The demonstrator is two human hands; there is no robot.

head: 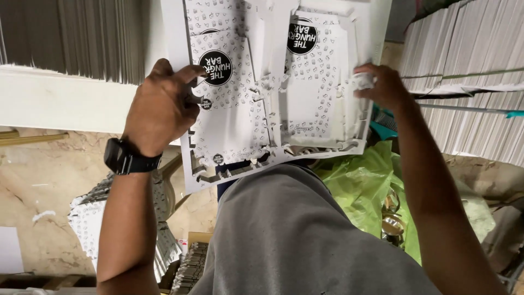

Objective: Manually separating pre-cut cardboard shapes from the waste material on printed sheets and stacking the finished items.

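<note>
Left hand (158, 106) fingers (188, 74) pinched on left edge of die-cut card sheet (245, 125); right hand (385, 84) fingers clamped on crumpled scrap at right edge. Sheet held flat above lap, between stacked card piles (464, 82). Looks light, floppy, tear-prone at cut lines; best gripped at outer margins.

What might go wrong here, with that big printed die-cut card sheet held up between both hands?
1. The white die-cut printed card sheet is already part-separated along its cuts, so the box blanks may tear in the wrong place where the left hand presses.
2. The right hand grips only scrap at the edge; that strip could rip off and the sheet sag.
3. Loose pieces may drop onto the green plastic bag below.
</note>
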